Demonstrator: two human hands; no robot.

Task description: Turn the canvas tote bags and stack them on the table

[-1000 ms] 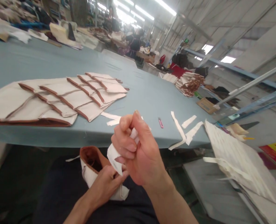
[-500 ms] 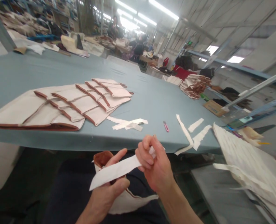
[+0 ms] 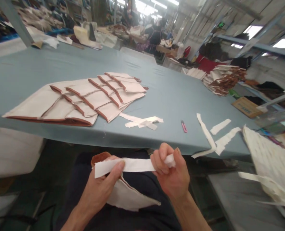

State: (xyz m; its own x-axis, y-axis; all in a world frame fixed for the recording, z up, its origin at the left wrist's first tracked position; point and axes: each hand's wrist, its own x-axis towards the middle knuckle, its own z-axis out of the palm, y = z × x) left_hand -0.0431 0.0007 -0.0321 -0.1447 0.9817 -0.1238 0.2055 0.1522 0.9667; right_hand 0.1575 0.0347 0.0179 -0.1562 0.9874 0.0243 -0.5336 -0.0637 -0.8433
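Your left hand point(image 3: 101, 189) is at the lower centre-left of the frame, thumb pressed down on one end of a white strip point(image 3: 137, 165). Your right hand point(image 3: 172, 175), at the lower centre-right, has its fingers curled around the other end, with the thumb raised alongside. The strip spans the gap between the hands, nearly level and straight; gripping both ends appears to hold it flat and prevent twisting.

A pale cloth piece point(image 3: 130, 194) with a brown lining point(image 3: 101, 158) lies over your lap, below the strip and partly behind your left hand. The lap presumably supports its weight. Whether your left fingers also grip this piece cannot be told; they are hidden.

On the table point(image 3: 171, 96), at centre-left, similar brown-edged pieces point(image 3: 82, 102) overlap in a slanted row. This layout leaves their edges exposed, probably for easy lifting one at a time. Loose strips point(image 3: 144, 122) lie crossed beside the row, near the front edge and apparently within reach. Pink snips point(image 3: 183, 126) rest right of centre, apart from the cloth, likely so that they are easy to find. More offcuts point(image 3: 226, 141) lie further right.
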